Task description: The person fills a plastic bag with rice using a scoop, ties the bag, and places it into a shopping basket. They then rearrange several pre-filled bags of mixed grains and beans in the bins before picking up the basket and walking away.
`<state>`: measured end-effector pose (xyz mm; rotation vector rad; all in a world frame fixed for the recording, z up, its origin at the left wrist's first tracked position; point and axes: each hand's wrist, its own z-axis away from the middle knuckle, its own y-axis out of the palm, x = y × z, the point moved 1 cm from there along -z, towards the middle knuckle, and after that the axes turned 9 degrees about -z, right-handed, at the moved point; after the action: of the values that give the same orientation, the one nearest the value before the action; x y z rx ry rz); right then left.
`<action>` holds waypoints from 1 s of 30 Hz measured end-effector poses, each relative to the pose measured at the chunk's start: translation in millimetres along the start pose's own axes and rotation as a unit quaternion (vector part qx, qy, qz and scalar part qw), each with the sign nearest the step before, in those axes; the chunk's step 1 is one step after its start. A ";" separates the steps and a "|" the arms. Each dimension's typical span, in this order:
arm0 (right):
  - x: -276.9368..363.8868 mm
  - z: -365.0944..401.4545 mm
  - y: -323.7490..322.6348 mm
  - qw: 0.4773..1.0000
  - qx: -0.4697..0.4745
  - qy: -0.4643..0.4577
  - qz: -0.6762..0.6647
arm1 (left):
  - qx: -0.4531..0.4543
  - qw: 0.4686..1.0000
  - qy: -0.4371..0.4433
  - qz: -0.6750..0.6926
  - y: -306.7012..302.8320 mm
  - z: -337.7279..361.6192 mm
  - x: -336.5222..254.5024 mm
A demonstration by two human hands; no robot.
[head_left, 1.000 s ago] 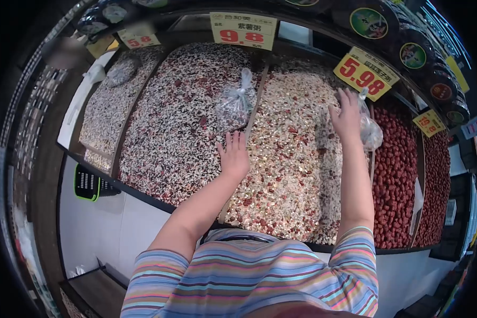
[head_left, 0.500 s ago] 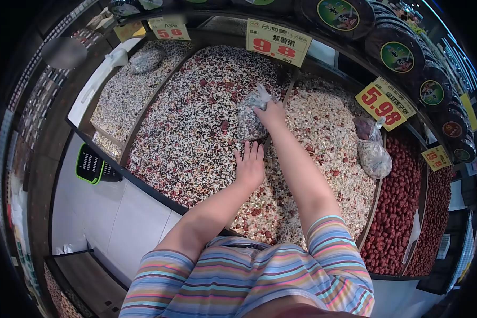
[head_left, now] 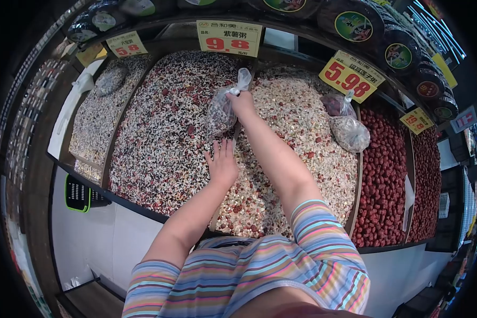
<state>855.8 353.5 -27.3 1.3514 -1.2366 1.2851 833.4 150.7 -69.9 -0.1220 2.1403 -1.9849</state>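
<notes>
My right hand (head_left: pixel 242 105) is closed round the neck of a knotted clear plastic bag (head_left: pixel 220 115) filled with mixed grains. The bag's twisted top pokes up above my fingers, and its body hangs over the dark-and-white grain mix (head_left: pixel 159 122). Just below the bag, my left hand (head_left: pixel 223 165) lies flat with spread fingers, its fingertips right by the bag's lower end. A divider runs close beside both hands, between the dark mix and a paler mix (head_left: pixel 286 127) with red pieces.
Two filled bags, one pale (head_left: pixel 351 135), lie on the pale mix's right side. Red dates (head_left: pixel 379 185) fill a bin further right. Price signs (head_left: pixel 229 40) and packaged goods (head_left: pixel 353 26) line the back edge. A black-and-green basket (head_left: pixel 78 193) stands on the floor at left.
The view has shifted to the right, so the bins appear further left. My right hand now grips the bag's neck, and the bag looks more upright. My left hand stays spread below it.
</notes>
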 end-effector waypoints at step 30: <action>77.3 137.5 -326.3 0.794 -0.366 -0.152 -0.460 | 0.028 0.999 0.003 -0.029 -7.2 0.6 -10.7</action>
<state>1194.6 251.2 50.7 1.2853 -0.8893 -0.1223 843.4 151.7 -61.7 -0.1708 2.1063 -2.0770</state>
